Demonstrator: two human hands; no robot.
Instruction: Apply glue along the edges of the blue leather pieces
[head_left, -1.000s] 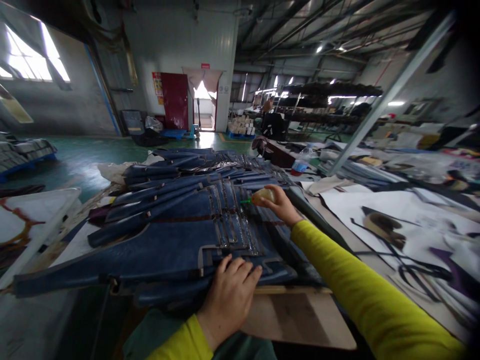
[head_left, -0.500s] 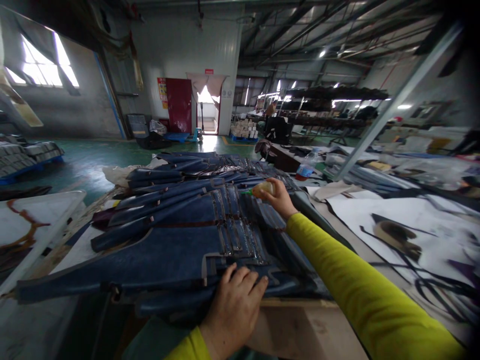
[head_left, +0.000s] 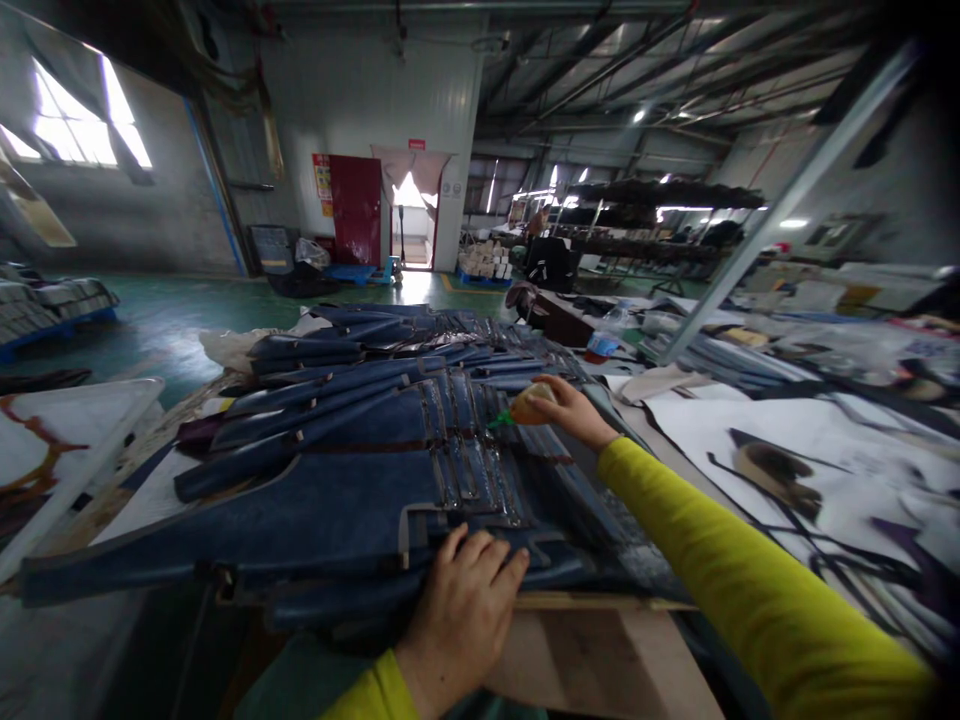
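Note:
My right hand [head_left: 566, 408] is wrapped around a squeeze bottle [head_left: 531, 404] of yellowish stuff with a green nozzle. The nozzle points left and down, close over dark blue leather-like pieces [head_left: 360, 485] that overlap in a long row. Shiny wet-looking strips [head_left: 465, 465] run along the edges of these pieces. Resting flat on the nearest blue piece, my left hand [head_left: 469, 590] has its fingers stretched out and holds nothing.
Right of the pieces, white sheets [head_left: 675, 430] with dark straps and scraps cover a table. A clear plastic bottle with reddish liquid [head_left: 602, 345] stands beyond, near a slanted metal post [head_left: 780, 215]. At left is a white-topped tray [head_left: 82, 440].
My right hand has brought the squeeze bottle nearer to me along the strips, its nozzle now tilted lower. My left hand stays nearly in place.

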